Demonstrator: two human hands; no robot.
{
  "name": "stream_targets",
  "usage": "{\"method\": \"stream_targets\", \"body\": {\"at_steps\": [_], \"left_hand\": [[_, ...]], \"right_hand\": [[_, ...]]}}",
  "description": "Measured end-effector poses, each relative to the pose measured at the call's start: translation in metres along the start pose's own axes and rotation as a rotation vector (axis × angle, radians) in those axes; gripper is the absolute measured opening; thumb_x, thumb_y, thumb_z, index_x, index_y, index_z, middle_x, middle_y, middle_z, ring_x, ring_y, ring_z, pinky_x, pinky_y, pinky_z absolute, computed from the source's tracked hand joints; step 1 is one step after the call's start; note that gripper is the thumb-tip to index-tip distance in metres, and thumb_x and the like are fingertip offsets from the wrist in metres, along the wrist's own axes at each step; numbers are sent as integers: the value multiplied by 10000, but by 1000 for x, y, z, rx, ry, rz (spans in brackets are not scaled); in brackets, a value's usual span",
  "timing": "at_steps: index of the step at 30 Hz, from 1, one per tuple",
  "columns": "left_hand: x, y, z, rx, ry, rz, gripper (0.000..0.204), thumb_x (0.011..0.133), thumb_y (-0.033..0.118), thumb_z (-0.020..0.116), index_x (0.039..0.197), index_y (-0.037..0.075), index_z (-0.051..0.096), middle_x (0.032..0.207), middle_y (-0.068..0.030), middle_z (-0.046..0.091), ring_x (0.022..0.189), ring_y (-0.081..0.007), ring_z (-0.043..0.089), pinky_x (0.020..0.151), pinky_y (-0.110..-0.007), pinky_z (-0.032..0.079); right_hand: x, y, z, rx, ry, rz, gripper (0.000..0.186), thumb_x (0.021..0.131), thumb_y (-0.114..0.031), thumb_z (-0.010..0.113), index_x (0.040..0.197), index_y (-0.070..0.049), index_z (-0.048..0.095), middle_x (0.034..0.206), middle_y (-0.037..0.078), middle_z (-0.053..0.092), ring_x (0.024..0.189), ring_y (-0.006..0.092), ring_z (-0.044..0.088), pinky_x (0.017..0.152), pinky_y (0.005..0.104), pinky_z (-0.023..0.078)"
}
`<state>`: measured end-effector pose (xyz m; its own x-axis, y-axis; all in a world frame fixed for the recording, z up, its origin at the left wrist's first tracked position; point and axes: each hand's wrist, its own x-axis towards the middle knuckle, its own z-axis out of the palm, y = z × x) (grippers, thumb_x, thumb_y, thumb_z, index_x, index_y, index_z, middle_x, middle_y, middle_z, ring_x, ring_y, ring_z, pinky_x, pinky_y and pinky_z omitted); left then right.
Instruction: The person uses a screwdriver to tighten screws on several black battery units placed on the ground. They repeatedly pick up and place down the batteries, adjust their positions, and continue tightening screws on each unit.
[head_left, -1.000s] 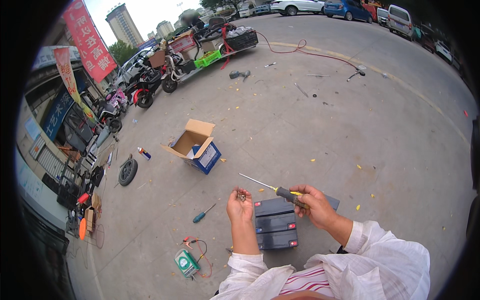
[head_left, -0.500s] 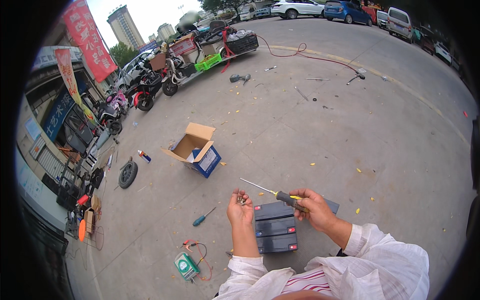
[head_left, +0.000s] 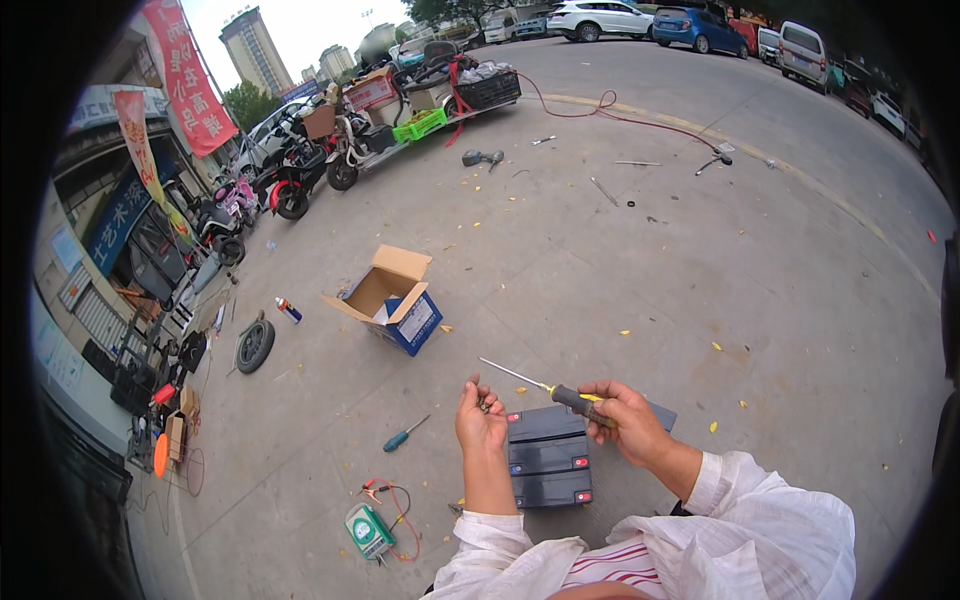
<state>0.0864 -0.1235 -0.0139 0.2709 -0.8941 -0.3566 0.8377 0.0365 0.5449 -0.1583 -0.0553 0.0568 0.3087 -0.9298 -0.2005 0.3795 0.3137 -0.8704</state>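
My right hand (head_left: 630, 418) is closed around the dark handle of a long-shafted screwdriver (head_left: 573, 397) with yellow on it. Its shaft points up and left, with the tip in the air above my left hand. Curled with the palm up, my left hand (head_left: 481, 420) holds small metal pieces (head_left: 484, 405) that look like screws; the fingers partly hide them. Below both hands, several black batteries (head_left: 548, 456) with red and blue terminals stand side by side on the pavement. A second screwdriver (head_left: 398, 440), with a teal handle, lies to the left of my left forearm.
A green meter (head_left: 368, 531) with clip leads lies near left. Farther off stand an open blue cardboard box (head_left: 411, 325), a spray can (head_left: 287, 309) and a small wheel (head_left: 256, 346). Parked scooters (head_left: 345, 150), a red hose (head_left: 605, 104) and scattered tools lie beyond.
The fingers of my left hand have curled in more over the small metal pieces. My right hand and its screwdriver have hardly moved.
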Motion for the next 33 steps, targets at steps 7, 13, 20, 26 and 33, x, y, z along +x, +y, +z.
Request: {"method": "stream_targets", "body": {"at_steps": [7, 13, 20, 26, 33], "left_hand": [[0, 1, 0, -72, 6, -29, 283, 999, 225, 499, 1194, 29, 557, 852, -42, 551, 694, -131, 483, 539, -244, 399], [3, 1, -3, -58, -13, 5, 241, 995, 157, 488, 1159, -5, 555, 908, -73, 574, 714, -142, 513, 556, -250, 431], [-1, -1, 3, -102, -22, 19, 178, 988, 197, 555, 961, 21, 548, 929, -91, 595, 703, -127, 516, 534, -225, 421], [2, 0, -1, -129, -59, 49, 155, 994, 198, 548, 981, 44, 551, 911, -88, 599, 671, -119, 487, 501, -225, 380], [-1, 1, 1, -121, -36, 35, 160, 996, 203, 541, 1015, 45, 559, 870, -65, 569, 670, -120, 472, 506, -227, 372]], "right_hand": [[-1, -2, 2, -5, 10, -2, 388, 919, -130, 474, 1279, 12, 504, 952, 67, 564, 742, 130, 578, 635, 269, 472], [-1, -2, 2, -8, 1, -2, 387, 918, -128, 479, 1278, 12, 505, 948, 65, 566, 746, 125, 576, 636, 266, 471], [-2, -3, 2, -15, 3, 0, 387, 919, -128, 480, 1279, 14, 504, 942, 64, 566, 742, 123, 574, 636, 263, 469], [-2, -3, 2, -15, -1, -3, 366, 920, -89, 448, 1267, 16, 495, 992, 85, 590, 739, 122, 588, 619, 256, 484], [-1, 0, 0, -21, -6, -2, 362, 915, -67, 429, 1262, 15, 488, 1047, 108, 612, 736, 123, 597, 612, 254, 496]]}}
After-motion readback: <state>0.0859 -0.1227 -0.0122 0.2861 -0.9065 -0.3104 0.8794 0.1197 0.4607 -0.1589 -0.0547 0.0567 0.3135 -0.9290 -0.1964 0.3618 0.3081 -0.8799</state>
